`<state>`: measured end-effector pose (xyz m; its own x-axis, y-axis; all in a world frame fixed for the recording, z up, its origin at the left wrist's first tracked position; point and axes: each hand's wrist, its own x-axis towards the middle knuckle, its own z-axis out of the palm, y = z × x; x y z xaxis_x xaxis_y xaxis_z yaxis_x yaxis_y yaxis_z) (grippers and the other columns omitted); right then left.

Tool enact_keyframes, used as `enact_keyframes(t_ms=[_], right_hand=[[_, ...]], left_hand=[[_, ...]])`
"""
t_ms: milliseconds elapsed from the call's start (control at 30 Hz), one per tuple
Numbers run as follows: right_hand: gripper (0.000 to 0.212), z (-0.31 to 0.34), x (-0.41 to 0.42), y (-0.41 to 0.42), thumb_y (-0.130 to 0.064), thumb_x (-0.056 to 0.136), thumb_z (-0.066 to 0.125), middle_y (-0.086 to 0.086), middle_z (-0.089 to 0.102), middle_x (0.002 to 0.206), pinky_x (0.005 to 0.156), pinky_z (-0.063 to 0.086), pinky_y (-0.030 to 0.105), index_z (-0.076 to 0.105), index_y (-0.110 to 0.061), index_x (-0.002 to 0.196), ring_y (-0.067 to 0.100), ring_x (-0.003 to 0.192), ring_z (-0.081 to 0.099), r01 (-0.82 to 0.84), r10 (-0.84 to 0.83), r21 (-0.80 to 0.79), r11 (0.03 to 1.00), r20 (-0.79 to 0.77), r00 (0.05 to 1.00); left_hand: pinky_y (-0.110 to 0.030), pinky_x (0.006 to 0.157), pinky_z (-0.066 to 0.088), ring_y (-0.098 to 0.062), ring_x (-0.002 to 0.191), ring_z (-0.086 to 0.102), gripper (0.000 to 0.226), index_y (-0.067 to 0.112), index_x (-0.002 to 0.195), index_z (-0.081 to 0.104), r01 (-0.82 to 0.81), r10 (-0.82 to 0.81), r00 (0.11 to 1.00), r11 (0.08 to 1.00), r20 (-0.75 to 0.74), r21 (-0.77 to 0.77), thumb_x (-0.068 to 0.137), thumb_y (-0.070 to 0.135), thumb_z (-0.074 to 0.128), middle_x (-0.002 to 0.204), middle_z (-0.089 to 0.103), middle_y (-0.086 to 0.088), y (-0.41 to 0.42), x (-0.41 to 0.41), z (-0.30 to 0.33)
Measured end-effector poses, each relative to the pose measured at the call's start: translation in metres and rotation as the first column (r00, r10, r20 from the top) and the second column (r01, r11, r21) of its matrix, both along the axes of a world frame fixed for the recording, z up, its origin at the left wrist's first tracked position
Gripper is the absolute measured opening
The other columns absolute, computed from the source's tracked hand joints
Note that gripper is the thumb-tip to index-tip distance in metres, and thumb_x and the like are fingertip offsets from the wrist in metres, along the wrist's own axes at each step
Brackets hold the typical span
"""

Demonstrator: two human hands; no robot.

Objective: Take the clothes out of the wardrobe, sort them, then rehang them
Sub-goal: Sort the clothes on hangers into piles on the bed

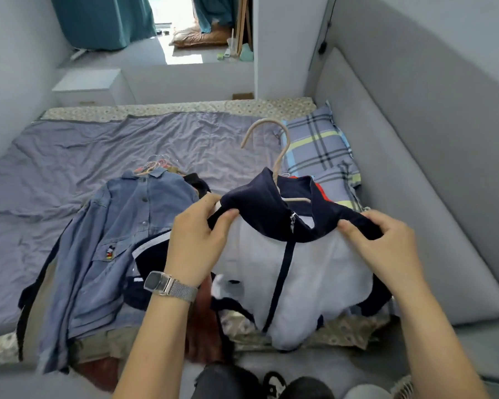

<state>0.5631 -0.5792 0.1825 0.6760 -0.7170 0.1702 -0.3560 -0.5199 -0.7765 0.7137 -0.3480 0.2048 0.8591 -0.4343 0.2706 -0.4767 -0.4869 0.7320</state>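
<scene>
A white and navy zip jacket (306, 272) hangs on a beige hanger (277, 156) above the near edge of the bed. My left hand (199, 240) pinches the jacket's navy left shoulder where the hanger's arm ends. My right hand (386, 246) pinches the navy right shoulder. The hanger's hook stands up behind the collar. To the left lies a pile of clothes topped by a blue denim shirt (118, 240) on its hanger, with dark and reddish garments partly hidden under it.
The bed (104, 151) has a wrinkled grey-purple sheet. A plaid pillow (320, 148) lies at the right by the grey padded headboard (401, 168). A white nightstand (90, 87) stands beyond the bed. My shoes (274, 384) are at the bottom edge.
</scene>
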Motion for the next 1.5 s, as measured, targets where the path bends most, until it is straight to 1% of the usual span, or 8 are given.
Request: enact_keyframes(t_ms=[400, 633, 767, 1033, 1133, 1267, 1400, 1500], right_hand=[[0.035, 0.043, 0.048, -0.031, -0.055, 0.075, 0.066, -0.007, 0.063, 0.065, 0.084, 0.046, 0.043, 0.062, -0.021, 0.070, 0.018, 0.072, 0.059, -0.105, 0.097, -0.151, 0.983, -0.061, 0.993], [0.052, -0.027, 0.074, -0.088, -0.069, 0.067, 0.059, 0.000, 0.063, 0.064, 0.077, 0.040, 0.037, 0.063, -0.017, 0.071, 0.020, 0.069, 0.059, -0.057, 0.064, 0.040, 0.998, -0.215, 0.974], [0.048, -0.056, 0.099, -0.120, -0.057, 0.075, 0.067, 0.002, 0.056, 0.059, 0.072, 0.035, 0.035, 0.059, -0.009, 0.069, 0.024, 0.066, 0.056, -0.067, 0.088, 0.083, 0.994, -0.295, 0.951], [0.033, -0.081, 0.233, -0.222, -0.056, 0.076, 0.068, -0.005, 0.063, 0.067, 0.072, 0.045, 0.036, 0.062, -0.024, 0.069, 0.020, 0.071, 0.060, -0.128, 0.165, 0.160, 0.979, -0.245, 0.955], [0.041, -0.134, 0.276, -0.240, -0.049, 0.084, 0.064, 0.003, 0.058, 0.062, 0.059, 0.038, 0.033, 0.056, -0.012, 0.068, 0.022, 0.063, 0.057, -0.211, 0.274, 0.193, 0.958, -0.404, 0.873], [0.037, -0.220, 0.314, -0.259, -0.045, 0.090, 0.053, -0.003, 0.051, 0.061, 0.073, 0.028, 0.035, 0.047, -0.018, 0.066, 0.027, 0.073, 0.057, -0.239, 0.263, 0.122, 0.963, -0.605, 0.751], [0.018, -0.275, 0.347, -0.269, -0.030, 0.094, 0.048, 0.006, 0.064, 0.101, 0.084, 0.034, 0.037, 0.056, -0.018, 0.105, 0.029, 0.096, 0.057, -0.327, 0.193, -0.028, 0.945, -0.758, 0.623], [0.037, -0.291, 0.364, -0.268, -0.016, 0.090, 0.049, 0.003, 0.057, 0.117, 0.091, 0.036, 0.037, 0.046, -0.020, 0.126, 0.025, 0.108, 0.054, -0.449, 0.106, -0.119, 0.886, -0.889, 0.446]], left_hand=[[-0.011, 0.056, 0.034, 0.004, 0.057, 0.046, 0.004, 0.019, 0.085, 0.062, 0.096, -0.097, 0.995, 0.995, -0.035, -0.025, 0.088, 0.021, 0.061, 0.055, 0.050, 0.016, -0.015, 0.049, 0.004], [-0.042, 0.071, 0.047, -0.028, 0.080, 0.063, 0.030, 0.016, 0.092, 0.062, 0.133, -0.113, 0.990, 0.947, -0.085, 0.293, 0.092, 0.038, 0.041, 0.080, 0.067, -0.002, -0.024, 0.111, -0.083], [-0.043, 0.075, 0.047, -0.030, 0.085, 0.063, 0.030, 0.016, 0.089, 0.061, 0.136, -0.086, 0.984, 0.928, -0.154, 0.348, 0.093, 0.039, 0.042, 0.083, 0.068, -0.004, -0.051, 0.132, -0.111], [-0.045, 0.088, 0.042, -0.034, 0.100, 0.055, 0.025, 0.012, 0.109, 0.062, -0.114, 0.108, 0.993, 0.917, 0.037, 0.381, 0.090, 0.026, 0.052, 0.105, 0.064, -0.012, -0.151, 0.240, -0.120], [-0.038, 0.102, 0.033, -0.032, 0.117, 0.045, 0.038, 0.007, 0.125, 0.052, -0.056, 0.121, 0.986, 0.894, -0.119, 0.444, 0.089, 0.016, 0.058, 0.124, 0.052, -0.014, -0.163, 0.254, -0.160], [-0.035, 0.097, 0.038, -0.028, 0.112, 0.050, 0.028, 0.011, 0.118, 0.056, -0.066, 0.187, 0.952, 0.900, -0.244, 0.431, 0.091, 0.014, 0.054, 0.117, 0.057, -0.009, -0.150, 0.255, -0.205], [-0.027, 0.092, 0.043, -0.018, 0.105, 0.056, 0.027, 0.012, 0.116, 0.060, -0.182, 0.289, 0.920, 0.912, -0.263, 0.367, 0.092, 0.008, 0.048, 0.109, 0.062, -0.002, -0.131, 0.258, -0.224], [-0.021, 0.086, 0.040, -0.013, 0.101, 0.056, 0.027, 0.013, 0.116, 0.061, -0.239, 0.337, 0.904, 0.909, -0.264, 0.342, 0.094, 0.008, 0.046, 0.108, 0.061, 0.002, -0.119, 0.266, -0.230]])
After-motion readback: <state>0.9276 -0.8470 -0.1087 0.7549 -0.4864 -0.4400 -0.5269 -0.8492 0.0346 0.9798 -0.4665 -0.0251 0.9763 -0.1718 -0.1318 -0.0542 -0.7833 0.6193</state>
